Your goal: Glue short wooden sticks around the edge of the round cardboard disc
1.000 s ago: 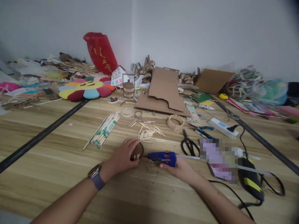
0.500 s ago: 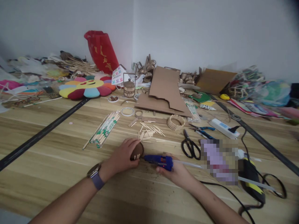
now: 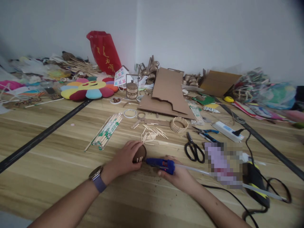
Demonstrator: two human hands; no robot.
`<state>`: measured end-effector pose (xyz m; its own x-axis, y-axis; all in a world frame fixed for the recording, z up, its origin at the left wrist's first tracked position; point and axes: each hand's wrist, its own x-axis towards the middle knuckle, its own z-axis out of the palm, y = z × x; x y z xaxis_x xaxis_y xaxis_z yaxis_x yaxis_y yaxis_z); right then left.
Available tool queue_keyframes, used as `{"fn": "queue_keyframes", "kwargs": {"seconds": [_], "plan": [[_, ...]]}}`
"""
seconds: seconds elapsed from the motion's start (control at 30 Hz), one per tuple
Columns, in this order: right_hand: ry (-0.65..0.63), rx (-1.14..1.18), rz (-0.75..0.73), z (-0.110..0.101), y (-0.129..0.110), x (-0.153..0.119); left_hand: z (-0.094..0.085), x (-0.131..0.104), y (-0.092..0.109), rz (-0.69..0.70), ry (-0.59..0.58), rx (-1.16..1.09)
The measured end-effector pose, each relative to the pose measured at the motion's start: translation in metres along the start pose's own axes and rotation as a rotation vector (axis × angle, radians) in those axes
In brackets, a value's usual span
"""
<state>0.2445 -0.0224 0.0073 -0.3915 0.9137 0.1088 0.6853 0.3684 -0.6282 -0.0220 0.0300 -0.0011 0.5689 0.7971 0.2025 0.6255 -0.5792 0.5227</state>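
My left hand (image 3: 125, 158), with a watch on its wrist, holds a round brown cardboard piece (image 3: 139, 154) that has a few short pale sticks on its near side. Fingers and thumb grip it from the left. My right hand (image 3: 177, 174) is wrapped round a blue glue gun (image 3: 161, 164), whose nozzle points left and is at the right edge of the round piece. A long clear glue stick (image 3: 194, 169) runs out of the gun's back. Short cut sticks (image 3: 154, 134) lie scattered just beyond my hands, beside a ring of sticks (image 3: 179, 124).
Black scissors (image 3: 194, 151) and blue-handled pliers (image 3: 206, 130) lie right of centre, near a white power strip (image 3: 228, 131). Bagged sticks (image 3: 108, 131) lie at left. Cardboard sheets (image 3: 167, 88), a small lidded bucket (image 3: 131, 90) and a flower cushion (image 3: 91, 88) are farther back.
The glue gun and my right hand have shifted very slightly left. The glue stick behind the gun reaches a little farther right. My left hand keeps its hold on the round piece.
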Motion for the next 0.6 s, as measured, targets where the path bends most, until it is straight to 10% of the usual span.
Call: {"fn": "queue_keyframes", "kwargs": {"seconds": [0.6], "plan": [[0.007, 0.01, -0.009, 0.0057, 0.0061, -0.0006, 0.001, 0.0, -0.0013, 0.013, 0.011, -0.004]]}}
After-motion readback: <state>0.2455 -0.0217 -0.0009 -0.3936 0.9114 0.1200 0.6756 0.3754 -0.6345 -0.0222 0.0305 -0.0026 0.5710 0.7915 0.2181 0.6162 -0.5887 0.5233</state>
